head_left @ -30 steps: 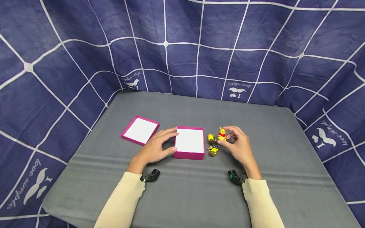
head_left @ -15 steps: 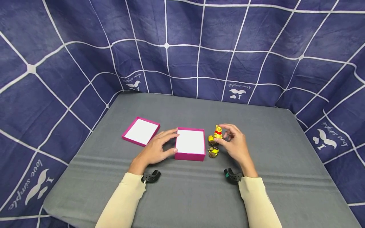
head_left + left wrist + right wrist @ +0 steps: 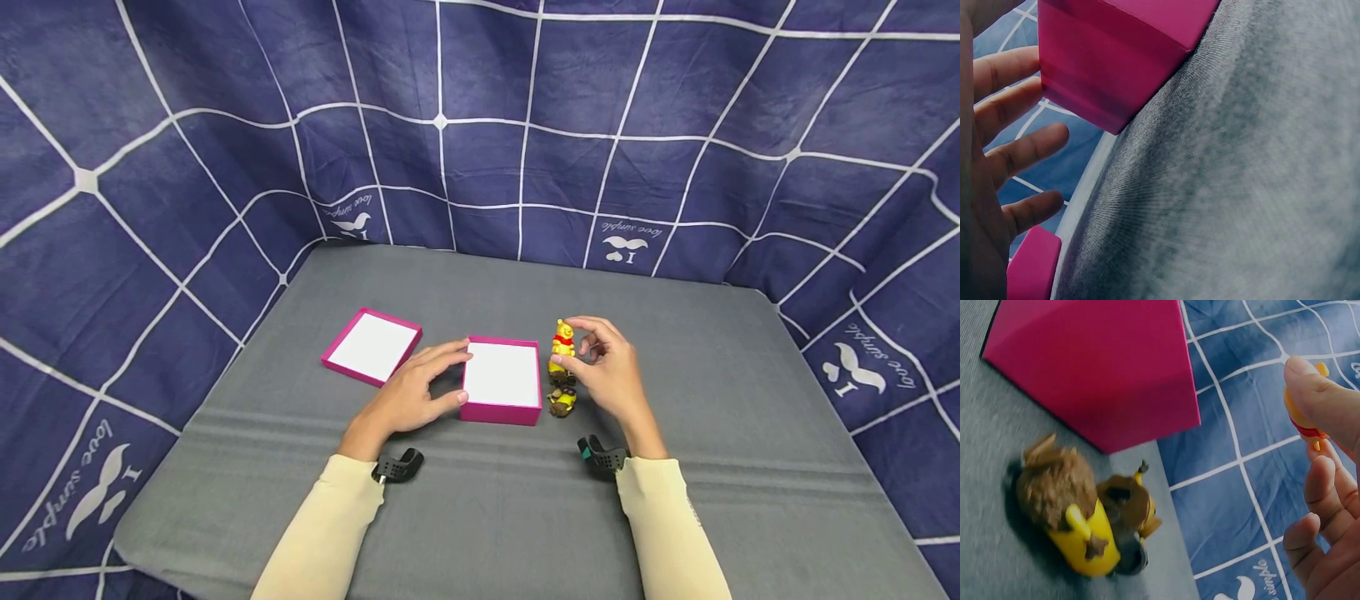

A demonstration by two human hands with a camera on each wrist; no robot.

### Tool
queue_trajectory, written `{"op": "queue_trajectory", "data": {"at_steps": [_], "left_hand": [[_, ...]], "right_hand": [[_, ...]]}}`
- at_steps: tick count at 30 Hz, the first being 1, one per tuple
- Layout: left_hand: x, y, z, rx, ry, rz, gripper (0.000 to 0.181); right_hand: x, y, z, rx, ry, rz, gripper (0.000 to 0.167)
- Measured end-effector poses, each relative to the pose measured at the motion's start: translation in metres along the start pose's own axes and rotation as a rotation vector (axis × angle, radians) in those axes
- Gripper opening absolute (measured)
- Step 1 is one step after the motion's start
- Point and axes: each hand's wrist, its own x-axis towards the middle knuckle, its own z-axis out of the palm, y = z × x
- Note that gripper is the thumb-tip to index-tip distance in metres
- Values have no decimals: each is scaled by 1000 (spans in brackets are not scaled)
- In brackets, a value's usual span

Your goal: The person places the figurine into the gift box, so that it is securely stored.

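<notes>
A pink box [image 3: 501,413] with a white inside stands on the grey table. My left hand [image 3: 408,395] rests with spread, relaxed fingers against its left side; the left wrist view shows fingertips at the box wall [image 3: 1100,62]. My right hand [image 3: 611,375] pinches a yellow bear figure in a red top [image 3: 563,337] between thumb and fingers, raised to the right of the box. Below and beside it, two brown-and-yellow figures [image 3: 562,402] lie by the box's right side. In the right wrist view the thumb partly covers the bear [image 3: 1300,412].
A shallow pink lid [image 3: 371,345] with a white inside lies left of the box, behind my left hand. A blue curtain [image 3: 480,125] with white lines hangs around the back and sides of the grey table [image 3: 480,517].
My right hand has moved left and slightly up with the bear figure, which now hangs nearer the box, over the rear brown-and-yellow figure. The left hand has stayed at the box.
</notes>
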Motion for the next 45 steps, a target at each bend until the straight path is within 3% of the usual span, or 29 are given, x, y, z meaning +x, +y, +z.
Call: {"op": "queue_trajectory", "data": {"at_steps": [28, 45], "left_hand": [[-1, 3, -1, 0, -6, -26, 61], [0, 4, -1, 5, -21, -41, 61]], "right_hand": [[13, -30, 35, 17, -41, -37, 53], [15, -30, 52, 67, -66, -11, 53]]}}
